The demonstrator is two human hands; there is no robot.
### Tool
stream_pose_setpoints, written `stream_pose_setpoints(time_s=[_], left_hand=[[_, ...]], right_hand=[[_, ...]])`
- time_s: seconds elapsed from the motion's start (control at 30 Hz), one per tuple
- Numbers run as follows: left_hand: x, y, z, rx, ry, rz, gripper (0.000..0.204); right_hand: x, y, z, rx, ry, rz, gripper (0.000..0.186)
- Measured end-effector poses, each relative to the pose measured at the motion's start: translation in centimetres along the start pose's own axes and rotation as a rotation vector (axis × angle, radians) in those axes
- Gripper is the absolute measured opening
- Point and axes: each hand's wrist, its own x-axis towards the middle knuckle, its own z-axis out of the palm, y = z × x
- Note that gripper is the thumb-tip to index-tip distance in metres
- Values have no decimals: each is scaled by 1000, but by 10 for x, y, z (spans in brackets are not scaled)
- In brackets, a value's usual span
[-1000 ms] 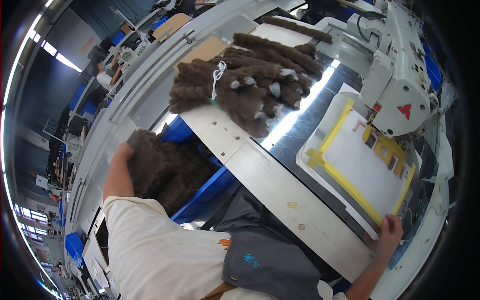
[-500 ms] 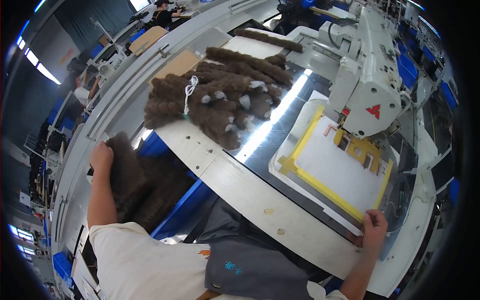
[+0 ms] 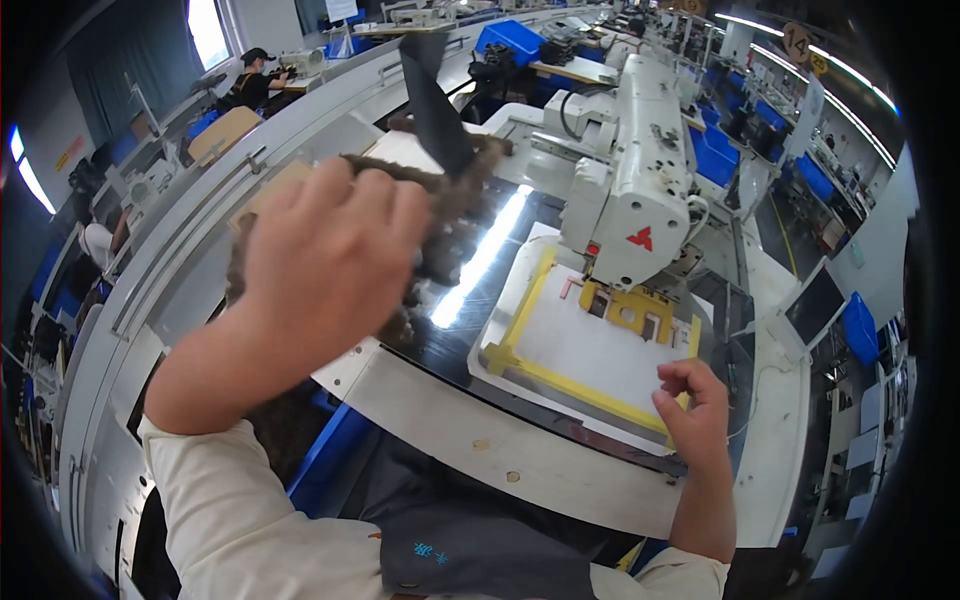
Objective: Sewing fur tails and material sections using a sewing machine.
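Observation:
My left hand (image 3: 335, 260) is raised over the table, its fingers curled closed. From beyond them a dark grey strip with brown fur (image 3: 436, 110) swings up, blurred; the fingers hide where it is gripped. Behind that hand lies a bundle of brown fur strips (image 3: 440, 255), mostly covered. My right hand (image 3: 692, 405) is above the near right corner of a flat white template with yellow taped edges (image 3: 600, 345). Its fingers are bent, with a gap to the thumb and nothing between. The template lies under the head of a white sewing machine (image 3: 645, 200).
A dark glossy plate (image 3: 430, 345) surrounds the template. Below the pale table edge (image 3: 440, 415) stands a blue bin (image 3: 335, 455) with dark fur. A metal rail (image 3: 190, 230) runs along the left. Beyond it, a person (image 3: 255, 80) sits at another machine. A monitor (image 3: 815, 305) stands at right.
My left hand has risen from the fur in the bin to above the table, bringing up the dark strip. My right hand has let go of the template's edge. The view has turned.

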Motion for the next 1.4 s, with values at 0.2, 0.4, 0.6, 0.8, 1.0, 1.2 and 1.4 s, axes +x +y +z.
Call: stream_pose_setpoints(time_s=[0.2, 0.4, 0.6, 0.8, 1.0, 1.2, 1.4], left_hand=[[34, 88, -2, -450, 297, 286, 17], [39, 136, 2, -813, 389, 308, 18], [46, 134, 24, -1006, 344, 219, 34], [28, 121, 63, -1469, -183, -94, 49], [6, 118, 63, -2471, -294, -312, 36], [7, 131, 66, -2511, -308, -343, 51], [-15, 191, 145, -2090, -1044, -405, 21]], right_hand=[[11, -40, 1, 100, 134, -52, 72], [-21, -40, -15, 497, 349, -134, 29], [-45, -43, -17, 196, 436, -208, 24], [-38, -57, -34, -93, 522, -548, 25], [-67, -55, -29, 255, 460, -211, 23], [-57, -39, -16, 766, 379, 110, 23], [-44, 49, 28, 947, 353, 464, 23]])
